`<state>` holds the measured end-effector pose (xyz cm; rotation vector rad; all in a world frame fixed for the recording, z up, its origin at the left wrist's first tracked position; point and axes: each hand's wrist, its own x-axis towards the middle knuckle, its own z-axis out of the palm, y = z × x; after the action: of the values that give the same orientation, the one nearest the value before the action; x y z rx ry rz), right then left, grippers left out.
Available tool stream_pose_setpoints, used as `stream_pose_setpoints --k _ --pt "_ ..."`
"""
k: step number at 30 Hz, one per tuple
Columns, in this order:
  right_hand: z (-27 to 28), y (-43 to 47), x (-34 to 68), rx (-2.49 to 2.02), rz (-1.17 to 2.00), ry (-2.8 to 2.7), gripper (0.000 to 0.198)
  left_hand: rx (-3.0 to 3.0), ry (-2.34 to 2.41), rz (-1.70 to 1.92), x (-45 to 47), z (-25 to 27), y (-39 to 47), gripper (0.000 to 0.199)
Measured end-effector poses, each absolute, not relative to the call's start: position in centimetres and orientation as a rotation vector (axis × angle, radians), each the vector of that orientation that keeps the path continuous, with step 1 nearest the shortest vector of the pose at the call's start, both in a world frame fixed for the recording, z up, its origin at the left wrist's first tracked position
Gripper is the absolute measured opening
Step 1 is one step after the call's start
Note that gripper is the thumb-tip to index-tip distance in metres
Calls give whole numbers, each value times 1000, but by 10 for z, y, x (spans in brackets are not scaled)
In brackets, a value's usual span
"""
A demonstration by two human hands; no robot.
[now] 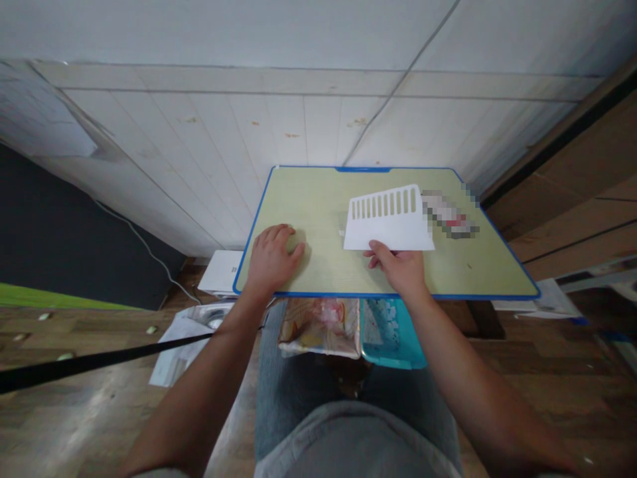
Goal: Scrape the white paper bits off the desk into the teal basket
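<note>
I count two containers: a patterned bin (318,348) holding something pinkish (332,312), perhaps plastic; a teal bin (395,360). Right hand (402,267) pinches one slotted white sheet (385,232); left hand (273,261) lies loosely spread, empty.

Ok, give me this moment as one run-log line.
left hand: palm-down on table | right hand: gripping white slotted panel by near edge | panel-table contact: unclear | pixelated item: right of panel, unidentifiable

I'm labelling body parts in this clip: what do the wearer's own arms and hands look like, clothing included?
The left hand and right hand are ungloved, with no ring or watch visible. Both forearms are uncovered. What looks like a grey sleeve edge shows at the bottom, matching the grey top.
</note>
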<state>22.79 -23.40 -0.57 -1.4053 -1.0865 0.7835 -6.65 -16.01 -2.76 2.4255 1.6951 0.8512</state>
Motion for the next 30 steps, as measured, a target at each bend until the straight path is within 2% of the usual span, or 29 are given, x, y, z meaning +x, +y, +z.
stream_pose_setpoints --k 10,17,21,30 --pt "-1 -259 254 -1487 776 -1085 34 2411 1689 858 -66 -27 -161 38" --pt "0 -290 293 -1559 818 -1120 43 2418 1677 874 -67 -29 -160 37" --pt "5 -296 300 -1515 871 -1068 40 2435 1668 859 -70 -31 -158 40" --pt "-6 -306 297 -1549 774 -1066 44 2446 1669 856 -70 -33 -156 40"
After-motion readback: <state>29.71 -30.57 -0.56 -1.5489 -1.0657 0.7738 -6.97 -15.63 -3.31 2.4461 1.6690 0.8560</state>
